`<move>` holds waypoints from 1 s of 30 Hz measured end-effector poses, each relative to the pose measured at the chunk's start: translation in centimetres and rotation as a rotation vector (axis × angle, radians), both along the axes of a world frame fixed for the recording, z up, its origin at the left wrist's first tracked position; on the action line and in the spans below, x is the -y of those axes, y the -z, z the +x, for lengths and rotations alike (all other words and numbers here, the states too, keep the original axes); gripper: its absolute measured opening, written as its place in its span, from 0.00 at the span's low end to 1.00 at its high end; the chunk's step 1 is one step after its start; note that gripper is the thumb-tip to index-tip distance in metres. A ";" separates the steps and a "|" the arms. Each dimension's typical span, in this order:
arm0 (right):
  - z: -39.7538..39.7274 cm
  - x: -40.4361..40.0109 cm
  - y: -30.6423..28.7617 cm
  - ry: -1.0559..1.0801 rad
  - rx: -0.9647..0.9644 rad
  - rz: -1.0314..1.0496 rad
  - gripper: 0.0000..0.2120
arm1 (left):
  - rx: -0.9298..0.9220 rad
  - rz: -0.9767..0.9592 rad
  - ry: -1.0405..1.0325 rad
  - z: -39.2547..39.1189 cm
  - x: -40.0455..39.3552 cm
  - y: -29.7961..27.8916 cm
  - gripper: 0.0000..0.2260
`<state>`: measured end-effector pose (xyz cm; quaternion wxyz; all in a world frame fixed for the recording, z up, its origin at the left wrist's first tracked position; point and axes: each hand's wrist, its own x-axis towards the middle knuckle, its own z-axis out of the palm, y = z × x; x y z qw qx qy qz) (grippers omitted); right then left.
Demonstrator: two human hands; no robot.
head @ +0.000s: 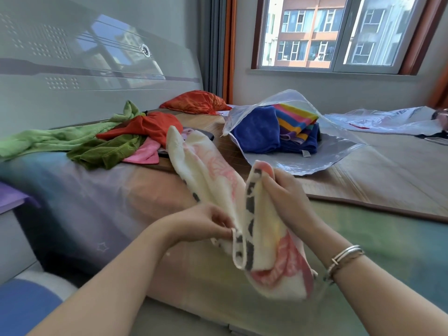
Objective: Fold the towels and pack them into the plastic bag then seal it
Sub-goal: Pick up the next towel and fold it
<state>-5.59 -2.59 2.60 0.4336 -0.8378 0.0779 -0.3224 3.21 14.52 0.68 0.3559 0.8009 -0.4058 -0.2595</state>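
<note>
Two hands, left hand (pixel 208 223) and right hand (pixel 288 190), pinch cream towel (pixel 213 180) mid-frame; its loose upper end may unfold.

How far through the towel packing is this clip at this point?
Done: a blue towel and a striped towel lie inside the open plastic bag. In hand: the left hand and right hand hold a cream towel. Left: the loose pile and sealing.

My left hand (pixel 206 224) and right hand (pixel 288 197) pinch a cream-and-pink towel (pixel 218 180) above the bed (pixel 97 202), near the open plastic bag (pixel 303 163).
</note>
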 end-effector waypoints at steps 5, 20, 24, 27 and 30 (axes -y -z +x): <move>4.1 -2.1 1.4 0.015 -0.130 -0.304 0.14 | -0.002 0.144 -0.005 1.3 -1.6 0.5 0.08; 8.5 -1.9 1.5 0.101 -0.333 -0.511 0.15 | -0.550 -0.678 -0.737 6.9 1.1 2.3 0.13; 5.2 -0.6 0.9 0.034 -0.350 -0.381 0.13 | -0.806 -0.862 -0.667 6.0 1.6 1.0 0.13; 2.1 0.8 0.6 -0.009 -0.377 -0.348 0.14 | -0.976 -0.988 -0.635 6.1 1.2 0.3 0.20; -0.6 2.5 0.5 -0.011 -0.400 -0.292 0.13 | -1.074 -1.125 -0.634 6.0 1.0 0.0 0.17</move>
